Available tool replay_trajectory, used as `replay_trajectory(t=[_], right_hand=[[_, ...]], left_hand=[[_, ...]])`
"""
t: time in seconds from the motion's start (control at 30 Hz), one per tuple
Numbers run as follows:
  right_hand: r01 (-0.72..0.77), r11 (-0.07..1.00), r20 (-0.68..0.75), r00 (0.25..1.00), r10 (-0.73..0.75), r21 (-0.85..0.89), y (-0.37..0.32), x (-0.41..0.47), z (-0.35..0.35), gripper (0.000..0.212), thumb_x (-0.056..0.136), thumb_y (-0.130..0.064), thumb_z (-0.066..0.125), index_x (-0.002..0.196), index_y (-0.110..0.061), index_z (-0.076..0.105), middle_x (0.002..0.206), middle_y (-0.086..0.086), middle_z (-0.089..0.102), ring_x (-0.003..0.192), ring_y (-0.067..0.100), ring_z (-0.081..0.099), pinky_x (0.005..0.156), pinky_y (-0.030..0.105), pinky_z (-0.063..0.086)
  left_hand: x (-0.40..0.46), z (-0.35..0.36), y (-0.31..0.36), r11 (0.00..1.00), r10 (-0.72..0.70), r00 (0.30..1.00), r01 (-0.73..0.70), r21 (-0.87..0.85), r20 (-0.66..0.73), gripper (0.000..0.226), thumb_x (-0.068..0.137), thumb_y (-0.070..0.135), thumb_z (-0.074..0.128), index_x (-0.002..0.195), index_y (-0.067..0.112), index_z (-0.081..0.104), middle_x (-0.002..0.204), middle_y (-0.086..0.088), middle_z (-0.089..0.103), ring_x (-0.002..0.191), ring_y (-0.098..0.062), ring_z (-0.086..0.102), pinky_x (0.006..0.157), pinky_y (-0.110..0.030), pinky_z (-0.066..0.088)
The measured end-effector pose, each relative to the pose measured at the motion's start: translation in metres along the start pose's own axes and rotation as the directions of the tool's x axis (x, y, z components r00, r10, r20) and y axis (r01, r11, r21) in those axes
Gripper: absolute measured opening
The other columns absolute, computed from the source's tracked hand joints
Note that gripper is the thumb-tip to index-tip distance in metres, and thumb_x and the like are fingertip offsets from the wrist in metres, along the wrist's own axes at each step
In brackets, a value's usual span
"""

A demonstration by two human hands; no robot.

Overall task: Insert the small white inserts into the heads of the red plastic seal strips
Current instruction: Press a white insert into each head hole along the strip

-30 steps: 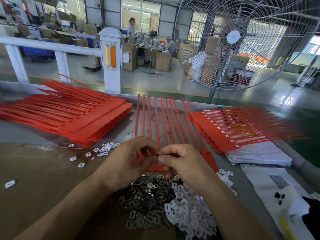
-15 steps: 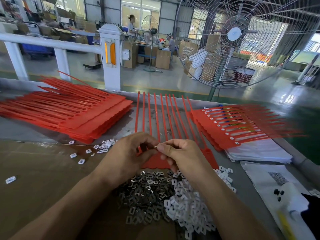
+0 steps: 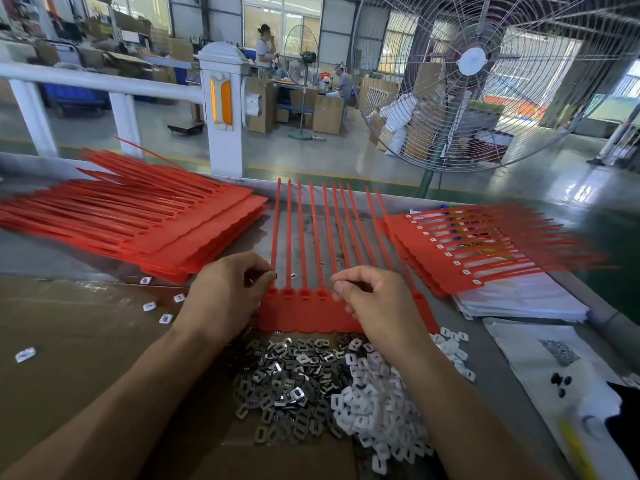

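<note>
Red seal strip sheet (image 3: 311, 311) lies flat on the table (image 3: 52, 251), heads toward the person, tails pointing away. L hand (image 3: 225, 296) sits at the sheet's left end, fingers curled, thumb + forefinger pinched at the leftmost head; can't tell if an insert is between them. R hand (image 3: 375, 301) curled over the heads further right, fingertips pinched, contents too small to tell. White inserts (image 3: 377, 407) piled just in front of the sheet, beside grey metal clips (image 3: 287, 386). Blank strip stack (image 3: 138, 220) at left, strips w/ white inserts in their heads (image 3: 460, 247) at right.

Two hands (image 3: 225, 292); three red strip stacks (image 3: 138, 220); two fans (image 3: 485, 81).
</note>
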State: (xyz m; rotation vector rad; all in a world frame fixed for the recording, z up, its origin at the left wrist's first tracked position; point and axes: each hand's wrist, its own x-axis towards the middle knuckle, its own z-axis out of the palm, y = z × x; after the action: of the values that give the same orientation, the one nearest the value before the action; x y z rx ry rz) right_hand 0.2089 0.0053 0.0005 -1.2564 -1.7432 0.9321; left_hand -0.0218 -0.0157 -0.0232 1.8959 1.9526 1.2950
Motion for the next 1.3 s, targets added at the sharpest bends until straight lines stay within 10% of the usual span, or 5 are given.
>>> replay_trajectory(t=[0.23, 0.4, 1.3], right_hand=[[-0.010, 1.000, 0.021, 1.000, 0.010, -0.013, 0.001, 0.000, 0.002, 0.014, 0.100, -0.025, 0.065, 0.096, -0.034, 0.074, 0.082, -0.020, 0.075, 0.065, 0.017, 0.061, 0.064, 0.027, 0.057], [-0.015, 0.999, 0.025, 1.000, 0.016, -0.044, 0.001, 0.001, 0.000, 0.014, 0.100, -0.026, 0.064, 0.095, -0.035, 0.074, 0.085, -0.019, 0.075, 0.080, -0.002, 0.068, 0.085, 0.028, 0.056], [-0.054, 0.992, 0.071, 0.996, 0.062, -0.114, 0.006, 0.004, -0.003, 0.011, 0.099, -0.029, 0.065, 0.097, -0.034, 0.075, 0.091, -0.015, 0.075, 0.069, -0.001, 0.068, 0.060, 0.010, 0.046]], left_hand=[[0.001, 0.001, -0.002, 0.999, 0.006, 1.000, -0.007, 0.046, 0.029, 0.009, 0.084, 0.025, 0.077, 0.082, 0.032, 0.073, 0.078, 0.019, 0.069, 0.074, 0.003, 0.063, 0.070, -0.019, 0.049], [0.001, -0.002, 0.001, 0.991, 0.074, 0.994, -0.082, 0.103, 0.079, 0.011, 0.083, 0.021, 0.078, 0.081, 0.030, 0.072, 0.077, 0.019, 0.066, 0.076, 0.002, 0.061, 0.074, -0.027, 0.051], [0.005, -0.019, -0.001, 0.995, 0.064, 0.954, -0.083, 0.054, 0.292, 0.026, 0.084, 0.010, 0.077, 0.084, 0.037, 0.077, 0.090, 0.016, 0.067, 0.083, 0.000, 0.061, 0.083, -0.028, 0.051]])
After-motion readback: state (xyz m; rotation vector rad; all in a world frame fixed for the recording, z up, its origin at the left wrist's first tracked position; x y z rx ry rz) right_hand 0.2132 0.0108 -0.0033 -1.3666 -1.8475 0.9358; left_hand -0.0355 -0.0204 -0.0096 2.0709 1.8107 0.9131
